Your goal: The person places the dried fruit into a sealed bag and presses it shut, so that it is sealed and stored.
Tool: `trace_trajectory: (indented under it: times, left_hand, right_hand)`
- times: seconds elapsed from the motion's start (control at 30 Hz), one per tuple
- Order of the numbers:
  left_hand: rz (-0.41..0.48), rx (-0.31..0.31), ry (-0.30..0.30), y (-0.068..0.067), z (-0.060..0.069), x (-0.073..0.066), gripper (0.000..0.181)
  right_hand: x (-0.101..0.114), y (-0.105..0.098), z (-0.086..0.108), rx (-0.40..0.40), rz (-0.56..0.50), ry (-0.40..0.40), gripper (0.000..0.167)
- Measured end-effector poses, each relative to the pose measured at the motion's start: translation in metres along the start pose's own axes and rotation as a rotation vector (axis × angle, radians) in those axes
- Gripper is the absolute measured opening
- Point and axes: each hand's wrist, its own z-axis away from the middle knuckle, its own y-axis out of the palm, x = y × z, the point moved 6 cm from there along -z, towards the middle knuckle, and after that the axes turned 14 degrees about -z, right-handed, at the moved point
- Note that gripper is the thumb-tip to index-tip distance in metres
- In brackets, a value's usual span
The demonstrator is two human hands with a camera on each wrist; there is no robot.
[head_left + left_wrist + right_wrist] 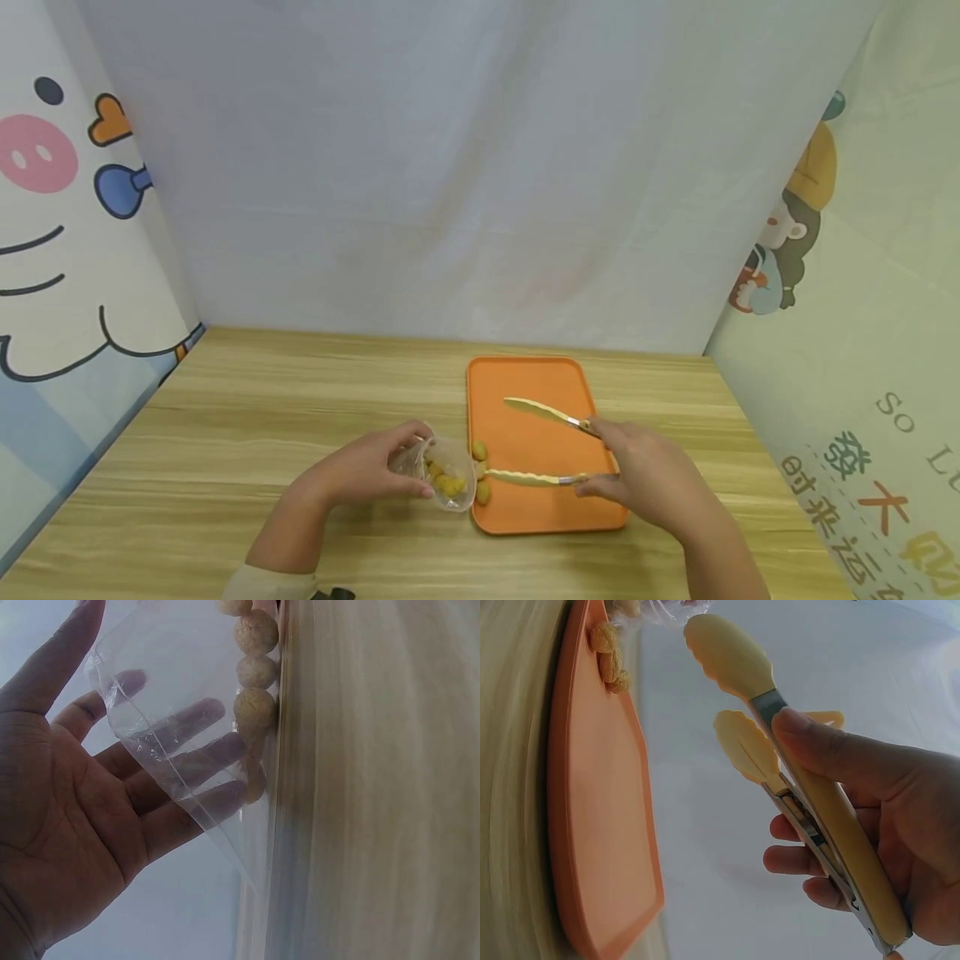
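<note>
My left hand point(360, 471) holds a clear plastic bag point(456, 454) on its side, thumb on one side and fingers on the other. Small round, wrinkled yellow-brown pieces point(447, 484) lie inside it; their exact kind I cannot tell. The bag's mouth faces the left edge of an orange tray point(532, 512). Several similar pieces point(610, 664) rest on the tray along that edge. In my right hand point(648, 479) is a pair of tongs point(731, 656) with cream scalloped tips. Those tips are spread apart over the tray, the nearer one beside the pieces, with nothing gripped between them.
The tray lies on a light wood-grain table point(322, 375). A pale cloth point(450, 208) hangs behind the table. Printed cartoon sheets point(75, 250) stand at the left and right sides. A small black object point(341, 593) shows near the left sleeve.
</note>
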Motion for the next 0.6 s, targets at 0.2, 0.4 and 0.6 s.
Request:
trace_trajectory:
  times: [0.2,0.4,0.6]
  left_hand:
    - [0.017,0.006,0.005,0.0,0.0009,-0.0011,0.063]
    - [0.02,0.012,-0.006,0.0011,0.0011,-0.0002,0.066]
    - [0.005,0.029,-0.005,0.0016,0.0004,0.0,0.069]
  right_hand:
    - [-0.0052,0.0015,0.0001,0.024,-0.005,0.047,0.096]
    - [-0.007,0.0016,-0.0005,0.032,-0.003,0.059,0.099]
    - [-0.0064,0.0009,-0.0006,0.043,-0.001,0.072,0.099]
